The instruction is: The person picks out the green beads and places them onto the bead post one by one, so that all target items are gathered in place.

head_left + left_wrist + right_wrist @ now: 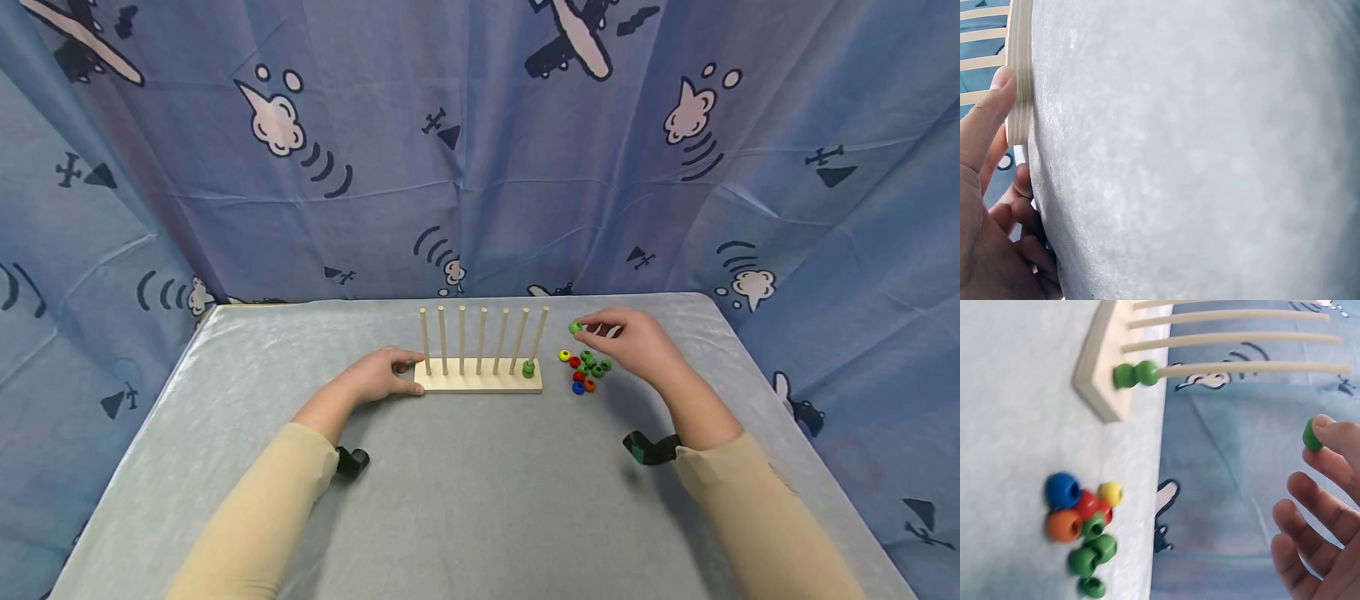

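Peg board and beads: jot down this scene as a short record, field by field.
Left hand: grips the left end of the peg board
Right hand: pinches a green bead, apart from the pegs
Pegs: seven, upright
Rightmost peg: two green beads, stacked at its foot
Loose beads: blue, orange, yellow, red and green, on the table right of the board

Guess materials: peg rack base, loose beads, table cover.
Peg rack base: likely unpainted plywood; pale, with layered stripes along its edge. Loose beads: smooth, slightly glossy; painted wood or plastic, no grain visible. Table cover: perhaps fabric, soft sheen, finely wrinkled.
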Demonstrator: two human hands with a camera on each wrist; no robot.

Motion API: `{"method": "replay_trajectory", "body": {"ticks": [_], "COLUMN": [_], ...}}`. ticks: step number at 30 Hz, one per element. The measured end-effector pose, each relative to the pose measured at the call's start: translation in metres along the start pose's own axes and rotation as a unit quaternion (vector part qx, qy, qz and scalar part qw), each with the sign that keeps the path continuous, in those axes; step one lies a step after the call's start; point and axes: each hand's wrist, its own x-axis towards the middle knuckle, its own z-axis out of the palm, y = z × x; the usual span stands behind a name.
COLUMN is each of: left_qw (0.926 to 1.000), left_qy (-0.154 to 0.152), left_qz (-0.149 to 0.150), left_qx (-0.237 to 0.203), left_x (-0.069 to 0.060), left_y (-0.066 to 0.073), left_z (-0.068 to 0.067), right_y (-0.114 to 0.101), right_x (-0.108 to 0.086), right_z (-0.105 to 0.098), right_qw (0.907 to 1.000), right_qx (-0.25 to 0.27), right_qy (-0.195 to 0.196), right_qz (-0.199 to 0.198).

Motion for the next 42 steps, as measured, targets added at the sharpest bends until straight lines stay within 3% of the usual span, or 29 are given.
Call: {"method": "replay_trajectory", "body": {"ticks": [11,25,42], "left_qw": [1.0000,1.0000,1.0000], "left_qy": [-0.004,0.000,-0.003], "left_qz": [0.003,0.006,-0.003], "left_qx": [-0.002,-0.001,0.000], "left_x": [0.001,0.001,0.001], "left_y": [0.000,0.000,-0.002], "left_z": [0.000,0.002,0.000], "right_y": [-0.023,-0.039,-0.044], "right_x": [0.008,0.011,0.015], "right_z": [-0.003,0.004,0.010], "right_qw": [0.9963,0.9938,0.9943], "right_qx": [0.061,0.096,0.089], "right_qy": [0.057,0.055,0.053], "right_qz": [-0.020,-0.014,-0.028]}}
